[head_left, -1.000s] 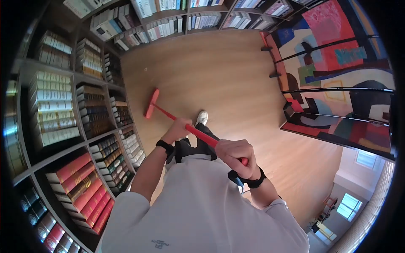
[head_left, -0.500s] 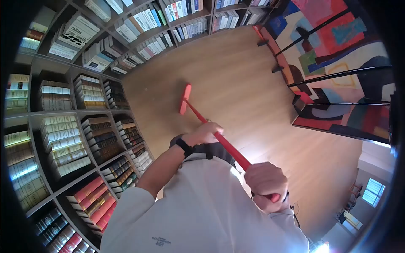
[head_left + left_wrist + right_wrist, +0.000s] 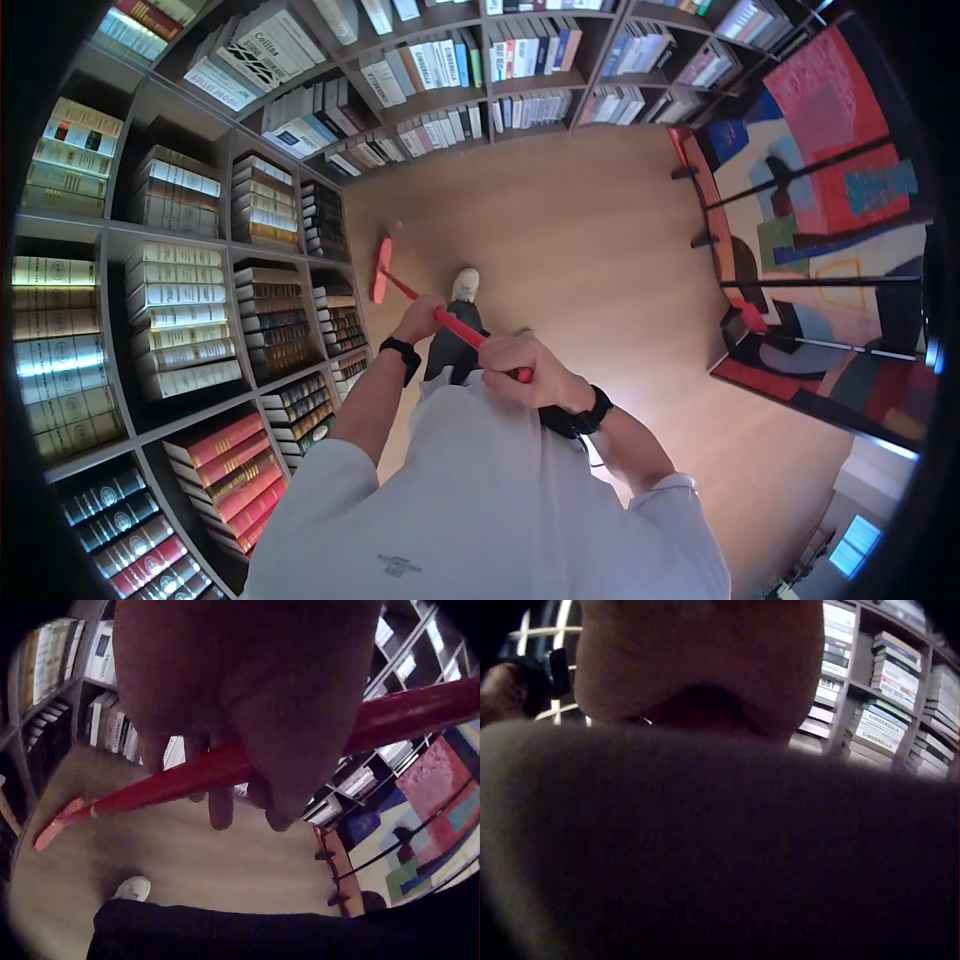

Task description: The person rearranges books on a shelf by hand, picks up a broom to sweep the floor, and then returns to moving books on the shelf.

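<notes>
A red long-handled floor mop or broom (image 3: pixel 476 338) slants down in front of the body. Its narrow bar-shaped head (image 3: pixel 382 270) is at the floor, close to the left bookshelf. Partway along the handle my left hand (image 3: pixel 418 318) grips it; the left wrist view shows fingertips (image 3: pixel 220 816) reaching past the handle. My right hand (image 3: pixel 525 365) is wrapped round the upper end, whose red tip pokes out of the fist near the waist. In the right wrist view, pale cloth covers the lower part and the right hand (image 3: pixel 697 667) fills the top, hiding most of the handle.
Tall bookshelves (image 3: pixel 190 235) full of books line the left side and the far wall. A colourful painted folding screen (image 3: pixel 820 240) stands on feet at the right. Wooden floor (image 3: pixel 580 230) lies between them. A white shoe (image 3: pixel 466 285) stands just right of the head.
The bar-shaped head has swung right, away from the left shelf, then back toward it. My right hand went out to the right and returned nearer the waist. Both hands keep their grip.
</notes>
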The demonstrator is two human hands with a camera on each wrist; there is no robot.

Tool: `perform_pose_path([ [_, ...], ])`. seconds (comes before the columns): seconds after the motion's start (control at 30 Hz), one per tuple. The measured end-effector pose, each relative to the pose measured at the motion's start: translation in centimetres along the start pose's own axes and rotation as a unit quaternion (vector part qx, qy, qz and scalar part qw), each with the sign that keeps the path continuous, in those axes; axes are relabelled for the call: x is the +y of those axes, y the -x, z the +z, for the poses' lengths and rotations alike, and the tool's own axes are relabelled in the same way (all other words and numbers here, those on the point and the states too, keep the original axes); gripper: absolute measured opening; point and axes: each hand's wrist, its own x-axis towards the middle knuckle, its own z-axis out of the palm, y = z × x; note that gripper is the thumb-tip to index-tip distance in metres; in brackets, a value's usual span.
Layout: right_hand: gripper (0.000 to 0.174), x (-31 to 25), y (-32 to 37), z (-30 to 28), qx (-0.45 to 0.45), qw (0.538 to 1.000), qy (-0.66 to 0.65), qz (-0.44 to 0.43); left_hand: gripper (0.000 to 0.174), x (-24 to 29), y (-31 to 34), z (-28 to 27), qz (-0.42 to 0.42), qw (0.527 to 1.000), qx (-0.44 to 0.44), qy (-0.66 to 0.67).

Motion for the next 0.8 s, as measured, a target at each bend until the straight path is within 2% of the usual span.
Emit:
perform_pose_path([
  [0.03,0.024,0.0,-1.2,-0.2,-0.007,1.0,0.003,0.0,0.024,-1.1,-0.6,0.0,-0.001,1.0,0.007,0.002],
  [0.1,0.019,-0.8,-2.7,-1.3,0.041,0.996,0.002,0.077,0.023,-3.1,-2.5,0.1,0.009,1.0,-0.016,-0.01],
  [0.13,0.019,-1.5,-3.6,-1.8,0.038,0.996,0.004,0.081,0.023,-2.6,-3.7,-0.8,0.008,1.0,-0.013,-0.006],
  [0.2,0.015,-3.2,-5.8,-2.6,0.089,0.994,0.012,0.066,0.02,-0.2,-6.8,-3.4,0.024,0.998,-0.052,-0.008],
  [0.23,0.015,-3.9,-7.1,-2.3,0.089,0.993,0.015,0.071,0.02,-0.9,-8.6,-2.9,0.025,0.998,-0.053,-0.002],
  [0.3,0.012,-5.2,-9.4,-1.4,0.133,0.987,0.075,0.058,0.016,-3.0,-12.0,-1.1,0.107,0.994,-0.018,0.033],
  [0.4,0.009,-6.3,-11.9,-1.8,0.191,0.975,0.109,0.033,0.013,0.0,-15.1,-4.0,0.139,0.988,-0.002,0.065],
  [0.47,0.01,-6.6,-12.5,-2.6,0.225,0.971,0.085,0.0,0.012,1.3,-16.0,-5.4,0.144,0.987,-0.015,0.07],
  [0.57,0.011,-6.7,-13.5,-4.0,0.206,0.978,0.02,-0.01,0.012,1.5,-16.0,-8.0,0.127,0.989,-0.033,0.062],
  [0.63,0.011,-5.4,-14.7,-4.2,0.197,0.98,0.017,0.008,0.012,-0.7,-15.7,-8.6,0.112,0.991,-0.042,0.053],
  [0.7,0.011,-3.1,-15.9,-4.5,0.167,0.984,0.034,0.057,0.016,-5.7,-15.2,-7.9,0.097,0.995,-0.024,0.025],
  [0.8,0.011,0.4,-19.3,-4.2,0.156,0.985,-0.009,0.078,0.02,-10.0,-13.9,-11.0,0.047,0.998,0.03,0.003],
])
